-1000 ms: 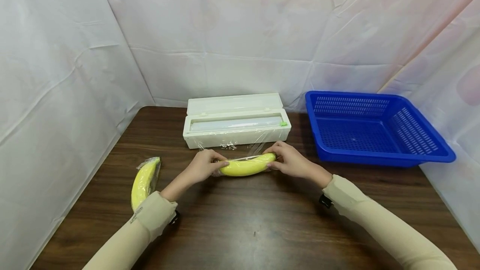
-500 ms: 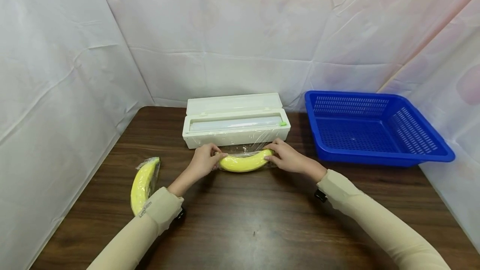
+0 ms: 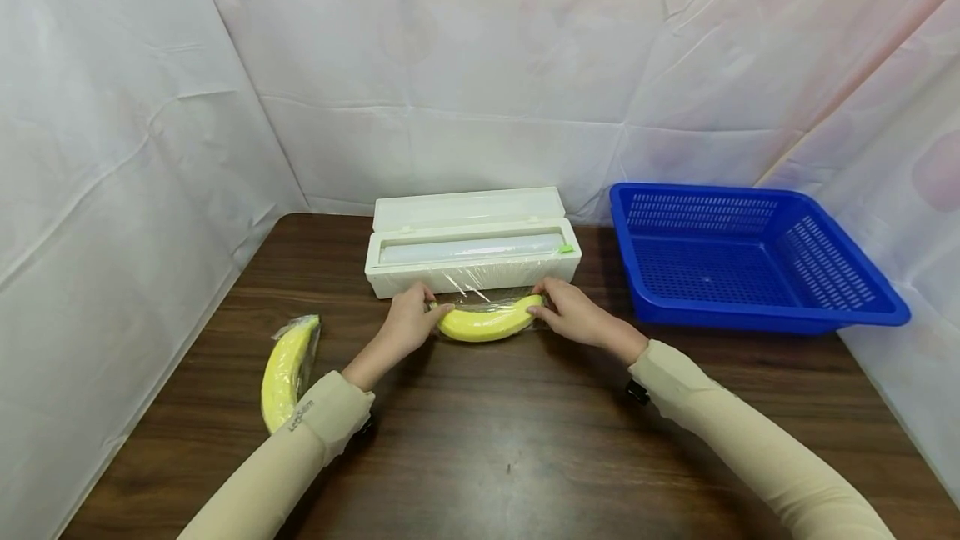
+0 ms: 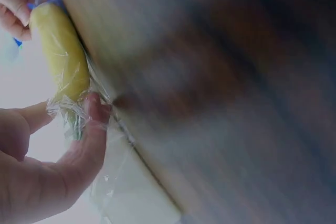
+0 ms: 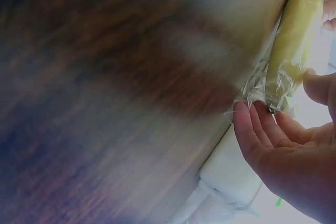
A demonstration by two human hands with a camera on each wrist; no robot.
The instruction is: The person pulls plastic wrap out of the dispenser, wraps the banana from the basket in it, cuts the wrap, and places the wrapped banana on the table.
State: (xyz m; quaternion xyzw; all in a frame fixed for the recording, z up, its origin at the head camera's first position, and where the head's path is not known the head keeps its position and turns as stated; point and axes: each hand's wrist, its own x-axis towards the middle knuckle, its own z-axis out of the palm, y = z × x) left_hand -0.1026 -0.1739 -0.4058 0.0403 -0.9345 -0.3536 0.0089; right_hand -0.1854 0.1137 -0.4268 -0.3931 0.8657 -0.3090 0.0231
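Observation:
Both hands hold a yellow banana (image 3: 486, 325) crosswise, just in front of a white cling film dispenser (image 3: 472, 277). My left hand (image 3: 408, 319) grips one end between thumb and fingers, and my right hand (image 3: 572, 312) grips the other. Clear cling film (image 3: 480, 294) stretches from the dispenser to the banana. In the left wrist view, crinkled film wraps the banana (image 4: 63, 51) at the left fingertips. The right wrist view shows film gathered round the stem end of the banana (image 5: 294, 35) by the right fingers. The dispenser's lid (image 3: 468, 205) stands raised, exposing the roll (image 3: 472, 249).
A second banana (image 3: 285, 369), wrapped in film, lies on the wooden table (image 3: 495, 440) at the left, beside the left sleeve. At the right back stands a blue plastic basket (image 3: 750, 319). A green slider (image 3: 566, 248) sits at the dispenser's right end.
Both hands have shifted the banana slightly away from the person, closer to the dispenser. The banana has turned a little, and the stretch of film between it and the dispenser is shorter.

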